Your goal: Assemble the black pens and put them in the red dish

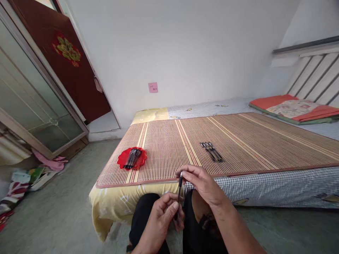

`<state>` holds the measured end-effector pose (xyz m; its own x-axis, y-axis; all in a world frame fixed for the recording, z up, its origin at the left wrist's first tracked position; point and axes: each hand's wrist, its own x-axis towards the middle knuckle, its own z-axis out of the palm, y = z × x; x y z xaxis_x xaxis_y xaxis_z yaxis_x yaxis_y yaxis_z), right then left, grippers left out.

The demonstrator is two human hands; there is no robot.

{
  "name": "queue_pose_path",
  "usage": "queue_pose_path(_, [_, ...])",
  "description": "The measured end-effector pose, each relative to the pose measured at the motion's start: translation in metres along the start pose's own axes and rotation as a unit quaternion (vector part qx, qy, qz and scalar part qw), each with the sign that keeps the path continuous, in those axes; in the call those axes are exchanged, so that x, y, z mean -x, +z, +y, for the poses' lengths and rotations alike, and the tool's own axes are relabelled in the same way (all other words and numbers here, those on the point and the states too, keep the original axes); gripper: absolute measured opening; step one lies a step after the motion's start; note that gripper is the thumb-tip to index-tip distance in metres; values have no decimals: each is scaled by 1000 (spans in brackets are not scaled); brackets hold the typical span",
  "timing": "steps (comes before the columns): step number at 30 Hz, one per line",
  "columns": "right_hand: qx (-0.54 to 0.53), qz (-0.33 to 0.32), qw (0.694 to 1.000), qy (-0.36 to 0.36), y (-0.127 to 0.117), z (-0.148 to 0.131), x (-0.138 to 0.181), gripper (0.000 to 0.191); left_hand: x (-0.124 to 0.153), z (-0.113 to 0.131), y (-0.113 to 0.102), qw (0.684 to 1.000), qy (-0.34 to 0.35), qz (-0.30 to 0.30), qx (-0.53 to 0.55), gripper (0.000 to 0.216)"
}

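Observation:
A slim black pen (179, 189) is held nearly upright above my knees, in front of the bed's edge. My left hand (165, 213) pinches its lower part between thumb and fingers. At the upper end, my right hand (197, 181) has thumb and fingertips closed around the light-coloured tip. On the mat to the left, a red scalloped plate (120, 159) bears a bundle of several dark pens (132, 158). Farther right, several more pens (212, 151) lie side by side on the mat, apart from my hands.
A striped bamboo mat (164, 148) covers much of the bed, over a yellow and checked sheet (119, 197). Folded orange bedding (293, 107) lies at the far right. A pink note (153, 87) sticks to the wall. Clothes (18, 190) lie on the floor at left, near the glazed door (39, 95).

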<state>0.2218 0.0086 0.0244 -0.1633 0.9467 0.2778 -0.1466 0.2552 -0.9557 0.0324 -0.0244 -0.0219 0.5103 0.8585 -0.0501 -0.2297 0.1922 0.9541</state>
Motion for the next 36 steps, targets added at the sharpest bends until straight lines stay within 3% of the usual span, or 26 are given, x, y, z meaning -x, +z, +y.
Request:
queue_pose_path(8, [-42, 39, 998, 10, -3, 5, -1, 24, -1, -4, 1, 1000, -4, 22, 1, 42])
queue_pose_path(13, [-34, 22, 999, 13, -9, 12, 1, 29, -4, -5, 0, 1000, -11, 29, 3, 44])
queue_pose_path(19, [-19, 13, 1000, 1, -8, 10, -1, 15, -5, -6, 0, 1000, -15, 27, 2, 44])
queue_pose_path(26, [-36, 15, 999, 30, -9, 18, -2, 29, -3, -7, -1, 999, -18, 29, 5, 45])
queue_pose_path(30, [-21, -2, 1000, 23, -11, 16, 0, 22, -4, -8, -1, 1000, -18, 25, 0, 43])
queue_pose_path(36, [-12, 31, 999, 28, -12, 18, -4, 24, -4, -9, 0, 1000, -19, 23, -4, 44])
